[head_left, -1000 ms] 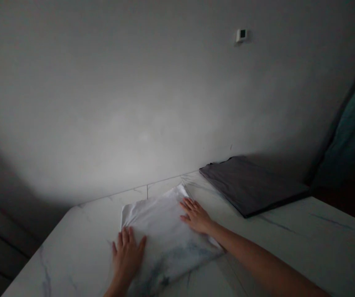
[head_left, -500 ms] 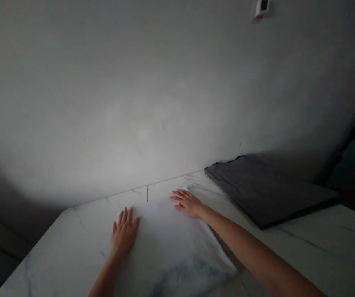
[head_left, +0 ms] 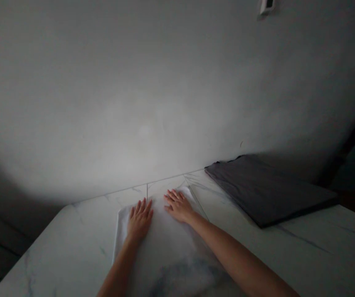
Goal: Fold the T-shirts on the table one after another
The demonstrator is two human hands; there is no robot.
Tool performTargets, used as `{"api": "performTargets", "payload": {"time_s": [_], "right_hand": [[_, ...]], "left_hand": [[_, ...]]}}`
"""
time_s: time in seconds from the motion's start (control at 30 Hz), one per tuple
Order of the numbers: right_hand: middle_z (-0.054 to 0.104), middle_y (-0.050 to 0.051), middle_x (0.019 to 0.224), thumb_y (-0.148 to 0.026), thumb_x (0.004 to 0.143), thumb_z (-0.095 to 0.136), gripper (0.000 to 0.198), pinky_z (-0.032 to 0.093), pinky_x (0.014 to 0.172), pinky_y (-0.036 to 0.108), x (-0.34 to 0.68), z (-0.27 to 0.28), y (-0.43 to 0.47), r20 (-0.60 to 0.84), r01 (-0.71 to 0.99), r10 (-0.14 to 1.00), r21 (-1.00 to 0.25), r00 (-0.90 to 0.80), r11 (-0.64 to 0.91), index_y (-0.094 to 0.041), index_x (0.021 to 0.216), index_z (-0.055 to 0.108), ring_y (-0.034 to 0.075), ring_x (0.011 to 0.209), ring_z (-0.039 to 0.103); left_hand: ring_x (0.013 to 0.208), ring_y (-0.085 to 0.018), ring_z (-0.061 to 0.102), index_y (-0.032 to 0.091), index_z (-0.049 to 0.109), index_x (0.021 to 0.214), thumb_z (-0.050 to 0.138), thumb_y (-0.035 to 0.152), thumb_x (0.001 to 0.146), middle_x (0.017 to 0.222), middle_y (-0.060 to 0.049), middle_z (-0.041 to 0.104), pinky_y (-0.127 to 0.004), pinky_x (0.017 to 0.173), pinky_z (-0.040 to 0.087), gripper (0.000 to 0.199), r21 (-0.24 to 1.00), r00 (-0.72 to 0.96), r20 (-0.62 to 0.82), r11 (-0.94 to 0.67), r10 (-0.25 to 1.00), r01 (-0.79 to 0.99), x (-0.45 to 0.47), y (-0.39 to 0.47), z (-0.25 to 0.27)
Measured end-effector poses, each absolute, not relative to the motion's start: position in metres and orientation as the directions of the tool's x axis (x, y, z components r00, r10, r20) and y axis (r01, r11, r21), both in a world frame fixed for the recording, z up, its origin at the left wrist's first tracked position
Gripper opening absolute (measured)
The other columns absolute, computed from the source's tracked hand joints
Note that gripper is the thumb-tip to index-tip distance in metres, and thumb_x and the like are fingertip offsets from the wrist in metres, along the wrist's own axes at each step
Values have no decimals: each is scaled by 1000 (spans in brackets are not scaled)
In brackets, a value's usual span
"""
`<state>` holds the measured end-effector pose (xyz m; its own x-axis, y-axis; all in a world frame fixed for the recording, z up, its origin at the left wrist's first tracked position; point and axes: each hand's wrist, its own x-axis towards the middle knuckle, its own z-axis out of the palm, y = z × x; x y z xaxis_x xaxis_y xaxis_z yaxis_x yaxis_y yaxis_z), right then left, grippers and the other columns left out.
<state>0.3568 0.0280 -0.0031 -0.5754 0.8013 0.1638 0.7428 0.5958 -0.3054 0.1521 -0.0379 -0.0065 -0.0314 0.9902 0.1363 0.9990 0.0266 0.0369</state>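
A person's left hand [head_left: 140, 216] and right hand [head_left: 178, 205] press palm down, fingers splayed and gripping nothing, on a white cloth [head_left: 161, 241] with a smoky blue-grey patch. The cloth lies beneath both hands on a marble-patterned surface [head_left: 78, 243]. Thin and limp in appearance, it is likely light, soft and hard to damage, though it may slip or crease on a base that looks smooth. The far corners, one left of the left hand and one just beyond the right hand's fingers, look the best places to pinch. A folded dark grey cloth [head_left: 266, 192] rests to the right hand's right.
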Motion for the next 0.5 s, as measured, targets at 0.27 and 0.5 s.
{"api": "performTargets", "payload": {"time_s": [0.27, 0.5], "right_hand": [[19, 17, 158, -49, 98, 34, 64, 6, 119, 47, 386, 13, 29, 98, 912, 935, -207, -341, 355, -9, 149, 33, 28, 147, 12], [27, 18, 155, -46, 99, 31, 61, 12, 117, 53, 340, 0, -54, 153, 887, 948, -339, -277, 314, -8, 146, 38, 30, 145, 21]], "left_hand": [[145, -32, 24, 20, 36, 146, 34, 35, 96, 155, -13, 30, -55, 118, 16, 53, -118, -275, 98, 286, 956, 951, 139, -70, 22], [144, -34, 25, 20, 36, 147, 30, 29, 96, 156, -13, 30, -57, 114, 28, 52, 46, -119, 114, 115, 986, 992, 242, -111, 7]]}}
